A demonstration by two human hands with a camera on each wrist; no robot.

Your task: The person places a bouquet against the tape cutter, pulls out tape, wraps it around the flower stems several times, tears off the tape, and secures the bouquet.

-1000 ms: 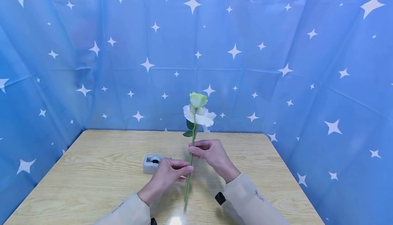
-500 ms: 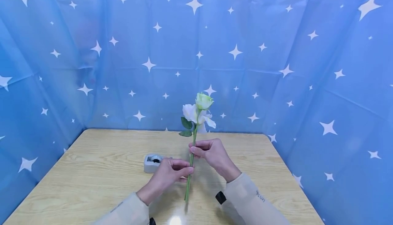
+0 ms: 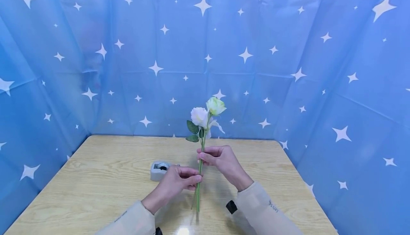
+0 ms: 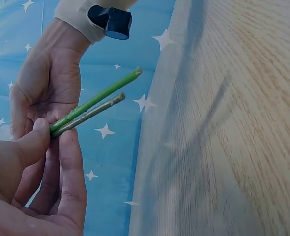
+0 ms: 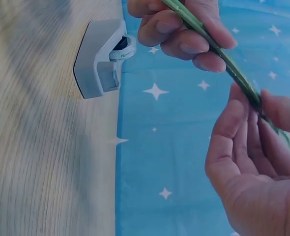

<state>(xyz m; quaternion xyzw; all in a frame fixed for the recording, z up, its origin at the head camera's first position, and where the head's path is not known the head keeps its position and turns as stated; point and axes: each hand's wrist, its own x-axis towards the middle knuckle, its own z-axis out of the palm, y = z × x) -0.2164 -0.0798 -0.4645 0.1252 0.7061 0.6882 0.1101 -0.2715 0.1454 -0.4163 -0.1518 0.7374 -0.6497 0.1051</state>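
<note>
Two artificial flowers stand upright between my hands, held together by their green stems (image 4: 97,100). One is a pale green rose (image 3: 216,105); the other is a white flower (image 3: 199,116) with ruffled petals. Dark green leaves (image 3: 192,127) stick out to the left below the blooms. My left hand (image 3: 174,185) pinches both stems at the lower part between thumb and fingers. Higher up, my right hand (image 3: 224,163) pinches them too. In the left wrist view the two cut stem ends spread slightly apart past the left thumb.
A grey tape dispenser (image 3: 158,171) with a roll of tape in it stands on the wooden table (image 3: 112,163), just behind my left hand. Blue curtains (image 3: 179,50) with white stars enclose the table at the back and sides.
The blooms have turned: the rose has shifted right and the white flower now shows to its left. The stem ends have swung a little, while both hands keep almost the same place.
</note>
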